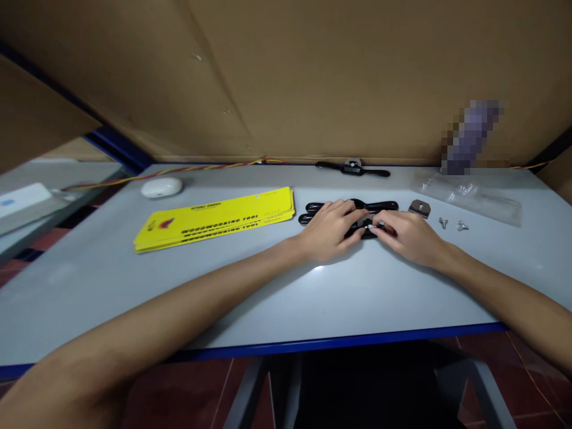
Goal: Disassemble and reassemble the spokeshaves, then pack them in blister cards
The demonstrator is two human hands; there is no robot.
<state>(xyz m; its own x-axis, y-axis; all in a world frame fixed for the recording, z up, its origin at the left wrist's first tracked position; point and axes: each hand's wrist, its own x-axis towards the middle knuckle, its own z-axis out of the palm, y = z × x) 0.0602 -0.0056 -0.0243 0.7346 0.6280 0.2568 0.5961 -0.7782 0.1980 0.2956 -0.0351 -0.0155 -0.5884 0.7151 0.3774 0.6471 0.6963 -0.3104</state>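
My left hand [328, 231] lies over a black spokeshave [369, 235], its fingers curled and steadying the tool flat on the table. At the middle of that tool, the fingertips of my right hand [410, 235] pinch a small silver thumb screw [369, 227]. Partly covered by my hands, another black spokeshave [385, 205] lies just behind. Beyond my right fingers are dark blades with a slot [419, 207]. Two loose silver thumb screws [443, 223] lie to their right.
A spokeshave [353, 170] with its blade rests by the cardboard wall. Yellow printed cards [214, 219] are stacked at left, near a white rounded case [161, 187]. Clear plastic bags [487, 202] lie at the right, below a blurred purple object [473, 137]. A wire runs along the back.
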